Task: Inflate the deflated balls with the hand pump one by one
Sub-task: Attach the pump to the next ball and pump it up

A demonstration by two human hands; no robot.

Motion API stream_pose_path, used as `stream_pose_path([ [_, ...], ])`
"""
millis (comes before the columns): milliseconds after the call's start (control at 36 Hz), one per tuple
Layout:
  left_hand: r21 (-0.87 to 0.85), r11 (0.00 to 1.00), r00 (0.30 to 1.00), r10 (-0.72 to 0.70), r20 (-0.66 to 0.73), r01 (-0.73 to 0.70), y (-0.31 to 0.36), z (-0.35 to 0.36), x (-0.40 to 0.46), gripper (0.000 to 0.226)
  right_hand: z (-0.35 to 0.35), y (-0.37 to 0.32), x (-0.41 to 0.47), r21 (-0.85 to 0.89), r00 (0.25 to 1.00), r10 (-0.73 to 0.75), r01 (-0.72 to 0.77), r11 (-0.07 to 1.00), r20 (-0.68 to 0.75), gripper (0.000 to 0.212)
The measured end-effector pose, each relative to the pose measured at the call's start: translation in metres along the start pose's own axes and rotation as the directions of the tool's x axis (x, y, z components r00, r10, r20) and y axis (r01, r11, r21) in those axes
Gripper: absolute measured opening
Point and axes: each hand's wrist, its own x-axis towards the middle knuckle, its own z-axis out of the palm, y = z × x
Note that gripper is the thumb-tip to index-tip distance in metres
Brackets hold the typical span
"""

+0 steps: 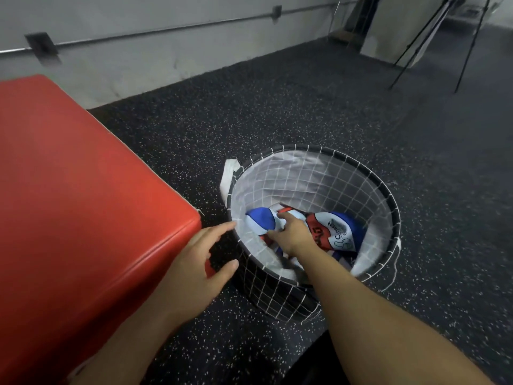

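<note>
- Deflated balls (327,232): several lie crumpled in the bottom of the basket (388,201), red, white and blue panels folded over one another. None appears inflated.
- Right grip (291,234): the hand reaches down into the basket. Its fingers curl over the blue-and-white ball (259,222) at the left of the pile and appear to pinch its loose skin; the fingertips are partly hidden, so the hold is judged, not confirmed.
- Left grip (205,262): fingers are spread and apart, holding nothing. The hand hovers just beside the near-left basket rim, between the basket and the red padded block (83,190). Contact with the rim cannot be determined.
- Basket: round, dark-walled, lined with white cloth and wrapped in white netting; it stands on the speckled floor (277,112), just beside the block.
- Hand pump: not visible in this view.
- Progress: judged to be at an early stage. One flat ball is being picked out; fitting the pump, inflating it, and repeating for the remaining balls are all outstanding.
</note>
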Motion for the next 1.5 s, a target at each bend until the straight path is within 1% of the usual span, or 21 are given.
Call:
stream_pose_path([
  [56,-0.013,1.000,1.000,-0.013,-0.005,0.013,-0.003,0.000,0.004,0.068,0.004,0.002,0.008,-0.024,0.998,0.054,-0.054,0.998,-0.016,0.083],
  [139,-0.033,0.999,1.000,-0.019,-0.011,0.018,-0.005,-0.002,0.007,0.069,0.012,0.009,0.018,-0.054,0.994,0.110,-0.109,0.993,0.004,0.085],
  [333,-0.042,0.999,1.000,-0.020,-0.014,0.020,-0.003,-0.005,0.006,0.068,0.012,0.005,0.019,-0.099,0.986,0.166,-0.166,0.981,-0.005,0.089],
  [417,-0.040,0.999,1.000,-0.020,-0.020,0.020,0.001,-0.007,0.003,0.068,0.010,0.006,0.018,-0.059,0.984,0.177,-0.176,0.983,0.007,0.083],
  [528,-0.040,0.999,0.999,-0.029,-0.021,0.029,0.002,-0.011,-0.003,0.070,0.001,0.006,0.014,0.088,0.982,0.188,-0.187,0.979,-0.005,0.081],
  [583,-0.041,0.999,0.999,-0.029,-0.028,0.028,0.003,-0.014,-0.006,0.070,0.002,0.005,0.013,0.113,0.983,0.181,-0.178,0.978,-0.013,0.077],
  [639,-0.033,0.999,0.999,-0.013,-0.038,0.011,0.005,-0.017,-0.009,0.069,0.007,0.002,0.012,0.045,0.987,0.160,-0.160,0.986,0.008,0.076],
  [694,-0.025,1.000,0.999,-0.018,-0.038,0.017,0.007,-0.020,-0.012,0.069,0.012,0.000,0.010,-0.035,0.986,0.166,-0.165,0.986,0.027,0.086],
  [750,-0.028,0.999,0.999,-0.017,-0.049,0.015,0.008,-0.023,-0.015,0.069,0.015,-0.003,0.009,-0.045,0.985,0.165,-0.164,0.986,0.040,0.091],
  [806,-0.026,1.000,0.998,-0.015,-0.056,0.014,0.008,-0.025,-0.017,0.069,0.013,-0.007,0.009,0.015,0.985,0.170,-0.170,0.985,0.034,0.089],
  [889,-0.032,0.999,0.998,-0.019,-0.058,0.017,0.007,-0.028,-0.018,0.069,0.009,-0.008,0.012,0.169,0.973,0.226,-0.229,0.959,0.034,0.086],
  [1000,-0.036,0.999,0.997,-0.019,-0.071,0.016,0.007,-0.030,-0.017,0.070,0.007,-0.009,0.012,0.280,0.954,0.297,-0.294,0.914,0.031,0.078],
  [1111,-0.026,1.000,0.998,-0.010,-0.068,0.008,0.008,-0.031,-0.016,0.069,0.009,-0.008,0.014,0.361,0.929,0.370,-0.354,0.863,0.026,0.061],
  [1167,-0.025,1.000,0.998,-0.008,-0.061,0.007,0.008,-0.031,-0.015,0.068,0.011,-0.001,0.024,0.368,0.919,0.395,-0.369,0.853,0.006,0.048],
  [1222,-0.025,1.000,0.998,-0.015,-0.055,0.014,0.007,-0.031,-0.015,0.067,0.009,0.003,0.029,0.376,0.916,0.398,-0.352,0.857,-0.050,0.033],
  [1250,-0.025,0.999,0.998,-0.023,-0.051,0.022,0.007,-0.032,-0.015,0.066,0.005,0.001,0.026,0.376,0.915,0.393,-0.334,0.864,-0.090,0.029],
  [1333,-0.027,0.999,0.998,-0.036,-0.046,0.035,0.009,-0.034,-0.016,0.066,-0.013,-0.005,0.015,0.355,0.903,0.352,-0.254,0.900,-0.247,0.029],
  [1389,-0.032,0.999,0.998,-0.038,-0.049,0.037,0.010,-0.035,-0.018,0.066,-0.022,-0.003,0.017,0.393,0.889,0.313,-0.171,0.904,-0.333,0.031],
  [1444,-0.038,0.998,0.998,-0.049,-0.050,0.047,0.011,-0.035,-0.020,0.066,-0.024,0.000,0.017,0.414,0.908,0.258,-0.107,0.904,-0.330,0.034],
  [1500,-0.043,0.998,0.997,-0.051,-0.055,0.049,0.013,-0.036,-0.022,0.066,-0.021,0.001,0.011,0.344,0.957,0.170,-0.083,0.935,-0.234,0.036],
])
